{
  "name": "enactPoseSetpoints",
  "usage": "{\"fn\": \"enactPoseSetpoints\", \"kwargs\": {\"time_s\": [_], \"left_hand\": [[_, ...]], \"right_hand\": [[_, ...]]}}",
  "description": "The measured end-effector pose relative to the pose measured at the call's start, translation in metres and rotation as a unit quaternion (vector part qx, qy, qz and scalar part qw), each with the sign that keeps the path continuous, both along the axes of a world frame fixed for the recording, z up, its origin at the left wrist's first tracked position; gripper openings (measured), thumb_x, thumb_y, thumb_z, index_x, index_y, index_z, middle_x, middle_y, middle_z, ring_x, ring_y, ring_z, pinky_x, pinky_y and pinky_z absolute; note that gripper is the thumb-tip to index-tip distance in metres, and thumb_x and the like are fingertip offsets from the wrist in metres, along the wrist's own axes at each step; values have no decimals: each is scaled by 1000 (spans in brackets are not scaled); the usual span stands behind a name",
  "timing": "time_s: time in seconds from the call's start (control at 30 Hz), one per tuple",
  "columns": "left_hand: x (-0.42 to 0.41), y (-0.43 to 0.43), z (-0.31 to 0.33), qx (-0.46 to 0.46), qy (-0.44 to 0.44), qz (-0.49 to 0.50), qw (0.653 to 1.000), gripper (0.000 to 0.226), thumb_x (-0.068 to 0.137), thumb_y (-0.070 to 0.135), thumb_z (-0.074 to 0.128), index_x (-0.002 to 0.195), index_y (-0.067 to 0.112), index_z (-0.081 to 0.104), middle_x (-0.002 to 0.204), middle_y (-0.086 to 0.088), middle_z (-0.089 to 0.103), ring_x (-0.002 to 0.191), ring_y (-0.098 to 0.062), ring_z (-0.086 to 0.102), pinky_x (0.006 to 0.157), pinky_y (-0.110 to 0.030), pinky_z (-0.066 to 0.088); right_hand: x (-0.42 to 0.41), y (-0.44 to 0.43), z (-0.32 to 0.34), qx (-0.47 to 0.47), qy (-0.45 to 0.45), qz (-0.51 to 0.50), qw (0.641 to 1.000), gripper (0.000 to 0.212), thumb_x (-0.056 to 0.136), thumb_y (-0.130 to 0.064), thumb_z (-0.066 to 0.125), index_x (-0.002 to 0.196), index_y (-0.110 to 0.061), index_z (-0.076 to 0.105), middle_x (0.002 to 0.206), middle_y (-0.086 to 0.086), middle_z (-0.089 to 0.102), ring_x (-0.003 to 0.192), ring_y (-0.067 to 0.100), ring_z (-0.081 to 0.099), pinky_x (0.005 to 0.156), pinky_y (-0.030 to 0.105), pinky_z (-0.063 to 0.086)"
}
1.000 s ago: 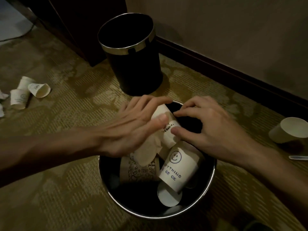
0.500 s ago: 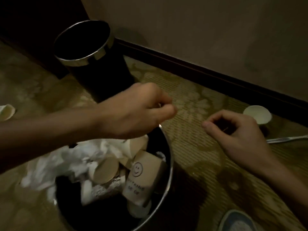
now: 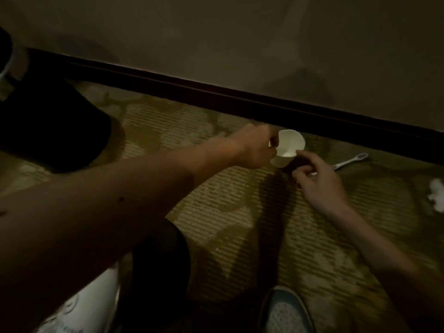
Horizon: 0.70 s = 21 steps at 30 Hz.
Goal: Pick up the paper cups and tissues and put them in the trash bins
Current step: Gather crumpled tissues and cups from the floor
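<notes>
A white paper cup [image 3: 290,144] lies tilted on the carpet close to the dark baseboard, mouth toward me. My left hand [image 3: 258,147] reaches across and grips the cup's left rim. My right hand [image 3: 318,180] hovers just right of the cup with curled fingers, its index fingertip at the rim. A bit of white shows between those fingers, and I cannot tell if they hold anything. One crumpled tissue [image 3: 436,193] lies at the far right edge. The black trash bin [image 3: 50,131] stands at the left. A second bin [image 3: 161,260] sits under my left forearm, with a printed cup [image 3: 96,299] showing in it.
A white plastic spoon [image 3: 350,161] lies on the carpet right of my right hand. The baseboard [image 3: 216,92] and wall run along the back. A shoe [image 3: 286,311] is at the bottom edge. Patterned carpet [image 3: 228,203] spreads between the bins and the cup.
The view swung right, away from the bins. Both hands left the near bin and moved to the cup by the baseboard; my left hand took hold of its rim.
</notes>
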<state>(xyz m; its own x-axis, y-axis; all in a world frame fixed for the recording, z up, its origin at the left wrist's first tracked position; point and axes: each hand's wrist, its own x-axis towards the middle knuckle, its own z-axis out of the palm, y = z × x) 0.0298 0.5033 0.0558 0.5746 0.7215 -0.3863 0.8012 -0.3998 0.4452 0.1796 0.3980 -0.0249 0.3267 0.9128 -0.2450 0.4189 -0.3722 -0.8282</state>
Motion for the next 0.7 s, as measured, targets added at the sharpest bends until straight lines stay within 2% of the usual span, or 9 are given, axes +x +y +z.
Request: {"fn": "enactPoseSetpoints", "kwargs": {"time_s": [0.07, 0.13, 0.2, 0.27, 0.33, 0.4, 0.5, 0.63, 0.7], "left_hand": [[12, 5, -16, -6, 16, -6, 1000, 35, 98, 27, 52, 134, 23, 52, 137, -7, 53, 120, -26, 53, 82, -29, 39], [21, 9, -30, -20, 31, -8, 999, 41, 98, 27, 54, 138, 25, 48, 138, -7, 53, 119, -25, 53, 82, -30, 41], [26, 10, -41, -35, 51, -8, 998, 49, 96, 33, 58, 143, 26, 43, 139, -7, 52, 122, -25, 53, 90, -33, 46], [28, 9, -48, -19, 55, -19, 998, 63, 92, 39, 63, 148, 29, 35, 143, -7, 48, 127, -27, 48, 100, -40, 45], [29, 2, -51, 18, -1, -23, 1000, 82, 85, 37, 72, 151, 33, 24, 142, -8, 44, 128, -28, 45, 97, -37, 42], [31, -5, -52, 14, -85, 7, 996, 100, 74, 36, 81, 151, 39, 17, 138, -6, 43, 122, -25, 47, 92, -33, 42], [41, -16, -55, -107, -155, 66, 980, 110, 64, 37, 89, 149, 36, 19, 134, -3, 49, 118, -21, 52, 92, -39, 51], [63, -34, -66, -186, -188, 90, 960, 92, 64, 32, 90, 137, 25, 34, 119, 4, 53, 106, -18, 57, 66, -30, 54], [72, -42, -71, -198, -185, 91, 958, 91, 65, 34, 89, 137, 28, 34, 118, 5, 50, 102, -14, 55, 61, -26, 51]], "right_hand": [[5, 7, -11, -10, -46, 36, 998, 47, 97, -20, 54, 140, -37, 45, 102, -2, 61, 85, 16, 60, 70, 28, 46], [9, 12, -19, -10, -89, 59, 994, 45, 98, -22, 54, 141, -34, 45, 112, -2, 55, 94, 16, 56, 77, 30, 43], [13, 15, -23, 9, -138, 63, 988, 34, 96, -24, 57, 130, -26, 56, 112, -2, 57, 90, 13, 54, 73, 27, 39], [18, 17, -23, 38, -163, 54, 984, 19, 94, -27, 62, 110, -20, 66, 96, -5, 63, 80, 11, 56, 64, 26, 36], [23, 18, -22, 53, -106, 44, 992, 11, 93, -33, 63, 97, -23, 67, 76, -15, 61, 70, 4, 58, 56, 19, 39], [30, 17, -18, 49, 25, 32, 998, 9, 94, -32, 61, 87, -29, 65, 70, -14, 66, 67, 0, 62, 57, 12, 44], [43, 5, -9, 32, 186, 39, 981, 18, 98, -22, 56, 81, -24, 63, 63, -8, 68, 57, 0, 60, 53, 13, 45], [72, -20, -8, -12, 205, 6, 979, 10, 97, -30, 56, 95, -28, 65, 69, -5, 68, 59, 6, 59, 48, 15, 43], [97, -31, -12, -19, 139, -81, 987, 14, 96, -34, 58, 109, -33, 62, 83, -9, 66, 66, 3, 60, 50, 14, 45]]}}
